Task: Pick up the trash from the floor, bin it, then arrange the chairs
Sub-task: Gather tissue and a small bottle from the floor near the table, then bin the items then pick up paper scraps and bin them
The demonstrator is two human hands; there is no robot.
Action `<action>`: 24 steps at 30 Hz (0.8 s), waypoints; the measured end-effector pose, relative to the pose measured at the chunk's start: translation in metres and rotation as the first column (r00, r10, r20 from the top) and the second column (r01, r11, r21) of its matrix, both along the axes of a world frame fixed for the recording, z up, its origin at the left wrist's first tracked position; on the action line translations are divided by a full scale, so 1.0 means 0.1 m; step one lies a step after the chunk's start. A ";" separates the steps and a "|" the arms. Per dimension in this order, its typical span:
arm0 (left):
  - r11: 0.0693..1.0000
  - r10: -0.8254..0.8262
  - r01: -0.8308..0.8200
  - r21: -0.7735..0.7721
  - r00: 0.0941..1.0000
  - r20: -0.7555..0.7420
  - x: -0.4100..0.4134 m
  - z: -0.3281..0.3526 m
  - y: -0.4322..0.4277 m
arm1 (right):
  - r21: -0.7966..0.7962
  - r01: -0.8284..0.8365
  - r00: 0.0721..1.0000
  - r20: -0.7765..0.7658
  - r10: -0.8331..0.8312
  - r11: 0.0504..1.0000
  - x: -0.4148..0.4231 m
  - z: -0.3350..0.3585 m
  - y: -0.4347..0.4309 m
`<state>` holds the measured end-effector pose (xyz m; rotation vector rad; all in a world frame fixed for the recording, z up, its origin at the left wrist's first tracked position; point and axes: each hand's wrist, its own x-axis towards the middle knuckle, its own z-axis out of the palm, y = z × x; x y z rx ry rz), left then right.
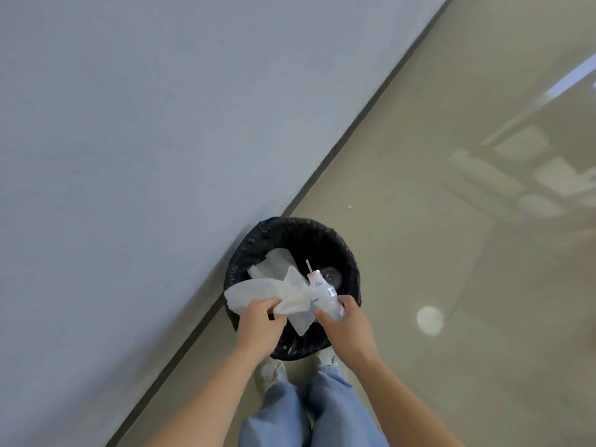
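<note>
A round bin (346, 253) lined with a black bag stands on the floor against the wall, right in front of my feet. Over its near rim my left hand (259, 324) grips crumpled white tissue paper (254, 290). My right hand (346, 321) holds a small white drink bottle (324, 287) with a straw, tilted toward the bin's mouth. More white paper (274, 262) lies inside the bin, and a dark rounded object shows behind the bottle.
A pale grey wall (145, 140) fills the left side, with a dark skirting strip along its foot. Glossy beige floor (451, 253) spreads to the right, showing ceiling-light reflections. A tiny white speck (349, 206) lies on the floor beyond the bin.
</note>
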<state>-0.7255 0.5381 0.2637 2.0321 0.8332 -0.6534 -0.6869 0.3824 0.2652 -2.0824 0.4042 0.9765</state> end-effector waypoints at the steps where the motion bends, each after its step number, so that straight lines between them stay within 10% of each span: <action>1: 0.998 -0.055 0.056 0.038 0.998 -0.016 0.00 -0.23 0.02 | 0.003 -0.015 1.000 0.009 0.015 1.000 0.00 -0.20 0.02; 6: 0.920 -0.362 0.388 0.048 0.892 -0.271 0.02 -1.00 0.14 | -0.005 -0.180 0.982 0.056 0.180 0.984 0.00 -0.85 0.13; 11: 0.961 -0.264 0.276 0.009 0.928 -0.263 0.09 -0.94 0.18 | -0.026 -0.205 0.978 0.034 0.206 0.978 0.03 -0.77 0.16; 24: 0.851 -0.524 0.521 0.068 0.851 0.034 0.14 1.91 -0.01 | -0.156 0.034 0.976 0.219 0.001 0.987 -0.39 2.00 -0.24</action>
